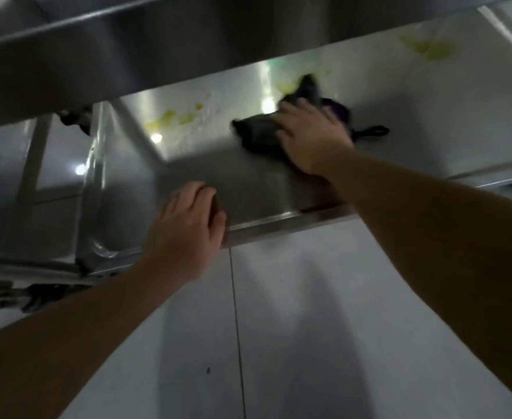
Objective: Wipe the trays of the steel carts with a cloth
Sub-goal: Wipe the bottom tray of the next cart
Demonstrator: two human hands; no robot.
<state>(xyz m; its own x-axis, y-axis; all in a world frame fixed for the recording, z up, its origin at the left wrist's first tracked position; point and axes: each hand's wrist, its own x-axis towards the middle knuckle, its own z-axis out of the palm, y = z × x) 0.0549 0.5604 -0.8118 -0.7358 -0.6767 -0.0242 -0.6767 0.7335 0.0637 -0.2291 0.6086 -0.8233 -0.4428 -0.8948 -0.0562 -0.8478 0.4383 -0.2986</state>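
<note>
Wiping the lower tray of a steel cart, seen from the head camera. The right hand (310,137) lies flat on a dark cloth (259,130), fingers straight and slightly spread, pressing it against the floor of the lower tray (212,182). The cloth sits near the middle of the tray, part of it bunched beyond the fingertips, with a thin dark loop (372,130) trailing to its right. The left hand (188,228) rests on the tray's front rim (278,223) near the left corner, fingers curled over the edge, apparently steadying the cart; it holds no cloth.

The deciding relation: yellow smears (173,119) lie to the left of the cloth and a little farther back, apart from it, with bare steel between. A fainter yellow patch (285,84) sits just beyond the cloth's far end, and another yellow stain (427,46) lies well apart at the far right. The right hand is nearer to all three. A leftward sweep of the cloth would probably meet the left smears first. The upper tray (127,65) overhangs, limiting reach toward the back.
</note>
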